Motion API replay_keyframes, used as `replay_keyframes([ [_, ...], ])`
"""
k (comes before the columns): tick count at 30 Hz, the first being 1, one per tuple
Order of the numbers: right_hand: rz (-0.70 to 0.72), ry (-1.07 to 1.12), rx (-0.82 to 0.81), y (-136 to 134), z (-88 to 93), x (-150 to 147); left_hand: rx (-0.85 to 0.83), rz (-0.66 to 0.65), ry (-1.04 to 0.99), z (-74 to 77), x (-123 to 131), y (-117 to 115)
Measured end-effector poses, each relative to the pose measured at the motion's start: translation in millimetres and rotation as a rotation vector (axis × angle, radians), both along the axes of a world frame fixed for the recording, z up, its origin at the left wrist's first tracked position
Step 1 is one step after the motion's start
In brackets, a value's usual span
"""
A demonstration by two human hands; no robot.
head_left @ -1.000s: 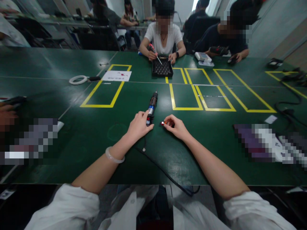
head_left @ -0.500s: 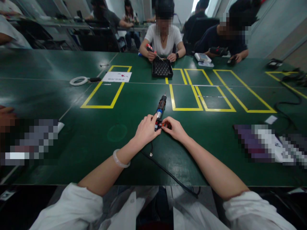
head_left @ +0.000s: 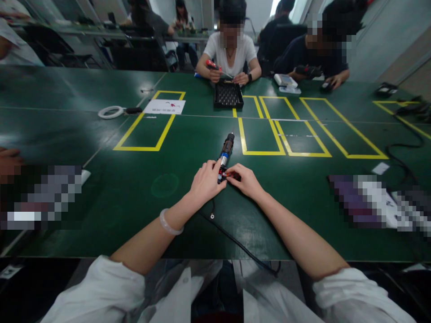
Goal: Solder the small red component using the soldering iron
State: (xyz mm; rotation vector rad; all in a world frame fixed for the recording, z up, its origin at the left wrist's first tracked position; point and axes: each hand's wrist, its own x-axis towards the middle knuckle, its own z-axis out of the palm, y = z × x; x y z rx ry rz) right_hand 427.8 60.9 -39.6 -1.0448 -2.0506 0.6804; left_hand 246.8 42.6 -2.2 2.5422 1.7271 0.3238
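Near the middle of the green table lies a slim electric screwdriver (head_left: 227, 146) with its inner parts exposed. It has a black collar, a thin bit pointing away from me, and a silver and blue motor section (head_left: 223, 159). My left hand (head_left: 207, 181) is closed around its rear end, index finger stretched along it. At that end, my right hand (head_left: 244, 179) pinches a small red-orange part among the wiring; its exact kind is too small to make out. A black cable (head_left: 240, 246) runs off the table's front edge, and a short wire with a ring terminal (head_left: 212, 216) hangs out below my left hand.
Yellow tape rectangles (head_left: 262, 153) mark the table. Beyond them, a person holds a red-handled screwdriver (head_left: 213, 65) over a black tray (head_left: 228, 96). A white paper (head_left: 164, 106) and a coiled white cable (head_left: 110, 112) lie left; blurred-out items (head_left: 360, 199) lie right.
My hands and the electric screwdriver stay almost in place, with only a slight shift of my right fingers. Across the table, the person's red-handled screwdriver has tilted flatter.
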Motion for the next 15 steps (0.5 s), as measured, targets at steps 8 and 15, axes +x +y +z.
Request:
replay_keyframes([
  [8,-0.025,0.045,-0.014,-3.0,-0.9,1.5,0.003,0.042,-0.035,-2.3,0.0,-1.8],
  [15,-0.01,0.07,-0.039,-3.9,1.7,1.5,0.013,0.066,-0.013,-0.9,1.7,-1.9],
])
